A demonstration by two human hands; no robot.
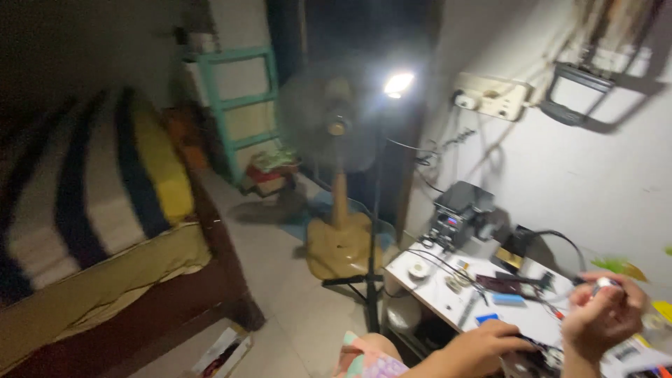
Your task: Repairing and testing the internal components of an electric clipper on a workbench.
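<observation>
The small silvery object (603,283) sits pinched in the raised right hand (603,315), fingers closed about it, above the right end of the white worktable (448,297). The left hand (490,346) rests lower on a dark device (539,353) at the table's near edge, fingers curled down onto it; whether they grip cannot be told. Judged step: a small part held ready over the device. Any next move calls for steady alignment. A standing fan (339,126), lamp (397,84) and striped bed (91,196) lie well apart.

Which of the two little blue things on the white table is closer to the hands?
The darker blue piece at the table's front edge, just beside the left hand. The paler blue block lies farther back.
</observation>
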